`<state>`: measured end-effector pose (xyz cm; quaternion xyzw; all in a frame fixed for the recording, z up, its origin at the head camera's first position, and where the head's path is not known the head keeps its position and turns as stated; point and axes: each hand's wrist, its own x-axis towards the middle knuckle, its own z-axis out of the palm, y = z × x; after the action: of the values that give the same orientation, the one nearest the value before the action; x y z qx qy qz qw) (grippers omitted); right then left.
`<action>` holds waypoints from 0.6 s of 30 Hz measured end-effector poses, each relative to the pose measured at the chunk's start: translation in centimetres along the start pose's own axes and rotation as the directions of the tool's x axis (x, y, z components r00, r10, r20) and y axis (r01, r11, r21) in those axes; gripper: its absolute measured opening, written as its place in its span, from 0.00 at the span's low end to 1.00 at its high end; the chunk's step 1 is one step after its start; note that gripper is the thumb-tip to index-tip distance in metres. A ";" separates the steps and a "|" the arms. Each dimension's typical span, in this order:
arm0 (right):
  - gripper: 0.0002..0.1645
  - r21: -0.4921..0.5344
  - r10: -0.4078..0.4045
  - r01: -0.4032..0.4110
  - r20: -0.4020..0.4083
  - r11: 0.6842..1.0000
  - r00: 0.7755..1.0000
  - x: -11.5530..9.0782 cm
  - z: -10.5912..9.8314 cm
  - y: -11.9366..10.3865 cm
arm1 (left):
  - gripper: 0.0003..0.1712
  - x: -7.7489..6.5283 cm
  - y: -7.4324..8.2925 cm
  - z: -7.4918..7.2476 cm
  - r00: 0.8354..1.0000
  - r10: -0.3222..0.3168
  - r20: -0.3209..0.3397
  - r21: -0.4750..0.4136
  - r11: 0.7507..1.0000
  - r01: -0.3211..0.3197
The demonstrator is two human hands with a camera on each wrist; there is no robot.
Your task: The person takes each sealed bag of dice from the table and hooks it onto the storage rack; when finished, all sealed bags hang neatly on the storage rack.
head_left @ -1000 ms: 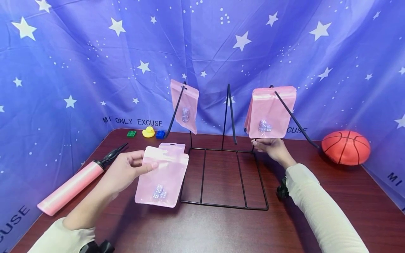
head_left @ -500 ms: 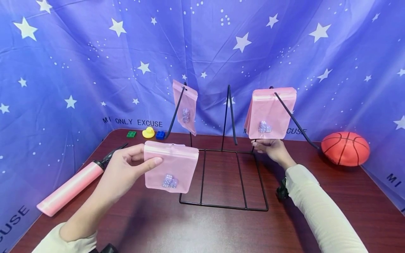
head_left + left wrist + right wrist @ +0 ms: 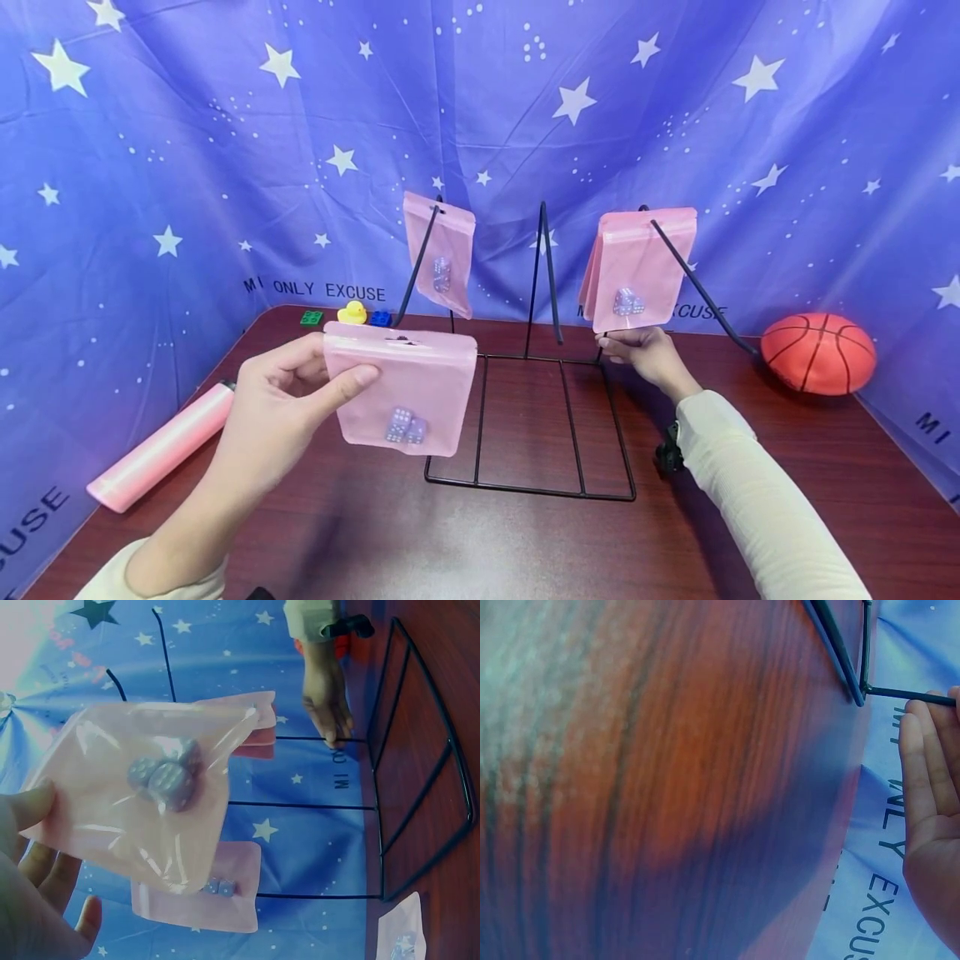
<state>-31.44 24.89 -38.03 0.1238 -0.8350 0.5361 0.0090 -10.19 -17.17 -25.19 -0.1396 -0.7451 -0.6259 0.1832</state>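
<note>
My left hand [image 3: 281, 417] pinches a pink zip bag [image 3: 405, 392] with several pale dice inside, thumb in front. The bag is raised in front of the black wire rack [image 3: 573, 433]. Its hang hole shows at the top edge. My right hand [image 3: 648, 358] grips a rear upright of the rack, low down below the right hook; in the right wrist view the fingers meet the thin wire [image 3: 900, 694]. One pink dice bag [image 3: 441, 258] hangs on the left hook, and several pink dice bags [image 3: 637, 267] hang on the right hook. The middle hook [image 3: 550, 275] carries none.
Another dice bag [image 3: 403, 930] lies on the table in the left wrist view, hidden in the head view. A pink pump [image 3: 165, 450] lies left. A green brick [image 3: 311, 317], yellow duck [image 3: 352, 313] and blue brick [image 3: 381, 318] stand at the back; a basketball [image 3: 819, 353] sits right.
My left hand has lifted the pink bag and tilted it, top edge up, bringing it slightly nearer. The bags on the side hooks sway a little. My right hand stays on the rack.
</note>
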 end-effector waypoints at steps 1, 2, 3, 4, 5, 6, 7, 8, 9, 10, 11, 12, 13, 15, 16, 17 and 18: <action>0.22 0.003 0.000 0.000 -0.001 1.000 1.000 0.0 0.0 0.0 | 0.11 0.1 0.0 0.0 1.000 0.006 -0.013 -0.034 0.999 -0.007; 0.22 0.003 0.000 0.000 -0.001 1.000 1.000 0.0 0.0 -0.1 | 0.11 0.1 0.0 0.0 1.000 0.009 -0.025 -0.067 0.998 -0.011; 0.21 0.004 0.002 -0.002 -0.002 1.000 1.000 0.0 0.0 -0.1 | 0.12 0.2 0.0 0.0 0.999 0.011 -0.036 -0.097 0.995 -0.014; 0.21 0.003 0.003 -0.003 -0.003 1.000 1.000 0.0 0.1 -0.1 | 0.13 0.3 -0.1 0.0 0.999 0.012 -0.044 -0.123 0.992 -0.017; 0.21 0.001 0.005 -0.005 -0.006 1.000 1.000 0.0 0.1 -0.1 | 0.13 0.3 -0.1 0.0 0.999 0.011 -0.049 -0.141 0.990 -0.018; 0.21 0.000 0.007 -0.007 -0.006 1.000 1.000 0.1 0.1 -0.1 | 0.13 0.4 -0.2 0.0 0.999 0.010 -0.053 -0.153 0.988 -0.017; 0.21 -0.003 0.008 -0.008 -0.008 1.000 1.000 0.1 0.1 -0.1 | 0.13 0.4 -0.2 0.0 0.999 0.006 -0.053 -0.158 0.987 -0.015; 0.22 -0.008 0.008 -0.008 -0.008 1.000 1.000 0.1 0.1 -0.1 | 0.13 0.4 -0.3 0.0 0.999 0.001 -0.054 -0.157 0.988 -0.010; 0.21 -0.005 0.010 -0.010 -0.008 1.000 1.000 0.1 0.1 -0.1 | 0.13 0.4 -0.3 0.0 0.999 -0.003 -0.054 -0.152 0.988 -0.005; 0.22 -0.005 0.011 -0.011 -0.009 1.000 1.000 0.1 0.1 -0.1 | 0.12 0.4 -0.4 0.0 0.999 -0.007 -0.054 -0.145 0.989 -0.001; 0.22 -0.001 0.012 -0.012 -0.010 1.000 1.000 0.0 0.1 -0.1 | 0.12 0.5 -0.4 0.1 0.998 -0.012 -0.054 -0.139 0.990 0.004; 0.22 0.001 0.012 -0.012 -0.009 1.000 1.000 0.0 0.1 -0.1 | 0.11 0.5 -0.4 0.1 0.998 -0.016 -0.054 -0.134 0.991 0.009; 0.22 0.005 0.012 -0.012 -0.007 1.000 1.000 0.0 0.1 -0.1 | 0.11 0.5 -0.5 0.1 0.998 -0.019 -0.054 -0.129 0.992 0.012; 0.22 0.015 0.011 -0.010 -0.005 1.000 1.000 0.0 0.1 -0.1 | 0.10 0.6 -0.6 0.2 0.998 -0.023 -0.057 -0.126 0.992 0.016; 0.21 0.017 0.010 -0.010 -0.004 1.000 1.000 0.0 0.0 -0.1 | 0.10 0.6 -0.6 0.2 0.998 -0.024 -0.058 -0.126 0.992 0.016; 0.21 0.020 0.011 -0.010 -0.004 1.000 1.000 0.0 0.0 -0.1 | 0.10 0.7 -0.7 0.3 0.998 -0.024 -0.060 -0.128 0.992 0.016; 0.21 0.019 0.011 -0.011 -0.001 1.000 1.000 0.0 0.0 -0.1 | 0.10 0.7 -0.7 0.3 0.998 -0.025 -0.063 -0.130 0.991 0.017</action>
<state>-31.46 24.82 -38.00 0.1191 -0.8307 0.5439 0.0053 -11.16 -16.98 -25.54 -0.1230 -0.6980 -0.6791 0.1911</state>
